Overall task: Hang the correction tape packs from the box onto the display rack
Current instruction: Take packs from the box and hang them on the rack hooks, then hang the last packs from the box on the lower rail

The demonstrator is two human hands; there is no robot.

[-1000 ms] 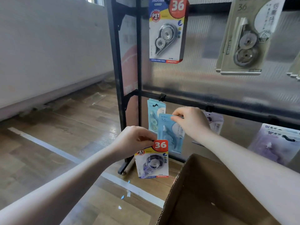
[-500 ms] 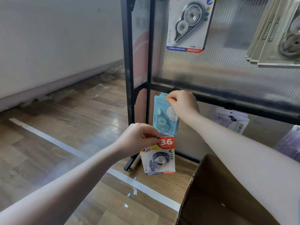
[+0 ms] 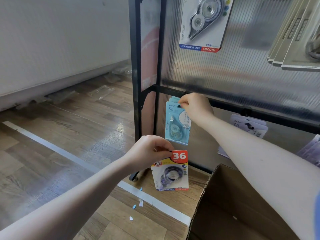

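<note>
Pinching blue pack (image 3: 176, 123) at hook, right hand (image 3: 196, 108); left hand (image 3: 149, 151) holding red-label pack (image 3: 171, 172).

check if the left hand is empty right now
No, the left hand pinches the top corner of a red-topped correction tape pack, which hangs below it in front of the rack's lower part.

pale blue pack (image 3: 176, 125), red-cornered pack (image 3: 170, 170) (white "36"), black rack (image 3: 136, 66)

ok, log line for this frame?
step: hanging | right hand: pinching light blue pack at rack hook | left hand: holding red-label pack | box: open
</note>
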